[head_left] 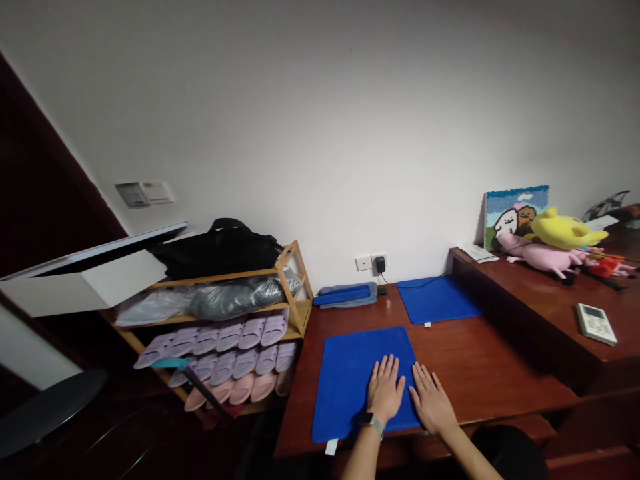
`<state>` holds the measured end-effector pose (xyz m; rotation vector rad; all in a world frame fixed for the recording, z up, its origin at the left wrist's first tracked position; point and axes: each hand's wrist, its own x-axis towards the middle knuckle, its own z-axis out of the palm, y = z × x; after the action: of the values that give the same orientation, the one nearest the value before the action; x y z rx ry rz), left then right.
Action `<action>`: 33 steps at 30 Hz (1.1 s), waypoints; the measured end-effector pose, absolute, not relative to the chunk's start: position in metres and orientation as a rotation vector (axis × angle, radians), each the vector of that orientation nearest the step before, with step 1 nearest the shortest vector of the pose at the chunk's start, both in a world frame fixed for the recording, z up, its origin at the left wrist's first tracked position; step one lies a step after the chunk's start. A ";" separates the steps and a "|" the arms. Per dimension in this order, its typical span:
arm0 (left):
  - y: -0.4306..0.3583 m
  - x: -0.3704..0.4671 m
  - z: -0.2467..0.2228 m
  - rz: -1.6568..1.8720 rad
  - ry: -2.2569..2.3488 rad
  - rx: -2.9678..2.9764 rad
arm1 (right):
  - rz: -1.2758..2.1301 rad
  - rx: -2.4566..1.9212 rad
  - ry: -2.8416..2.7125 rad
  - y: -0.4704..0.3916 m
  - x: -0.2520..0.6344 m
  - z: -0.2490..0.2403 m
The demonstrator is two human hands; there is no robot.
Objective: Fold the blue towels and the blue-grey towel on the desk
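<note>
Open and gripping nothing, the left hand (387, 395) rests on the blue cloth (345, 380); the right hand (433, 404), likewise flat, lies along its right edge. Squarish, with 1 white tag (331, 447), the cloth lies spread on the desk's (480, 373) near left; it looks light, soft, limp, best pinched at 2 corners.

A bright blue, roughly square fabric cloth (345, 380) lies spread out in a single flat sheet on the reddish-brown wooden table (505, 373), at the lower centre of the frame. Its surface looks largely smooth, its corners laid open. The outline sits slightly askew, its upper edge rising a little toward the right. A small white fabric tag (331, 447) sticks out past its lower edge, close to the lower left corner.
</note>
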<state>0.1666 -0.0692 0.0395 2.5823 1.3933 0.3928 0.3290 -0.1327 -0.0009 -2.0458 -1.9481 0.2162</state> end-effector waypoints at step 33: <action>-0.049 0.054 0.017 0.424 1.924 2.540 | 0.281 -2.071 -1.890 -0.074 0.322 0.007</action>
<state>0.0535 -0.0485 0.0167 2.5402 1.9242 0.4236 0.3220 -0.0739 0.0072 -2.0711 -1.8901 0.2810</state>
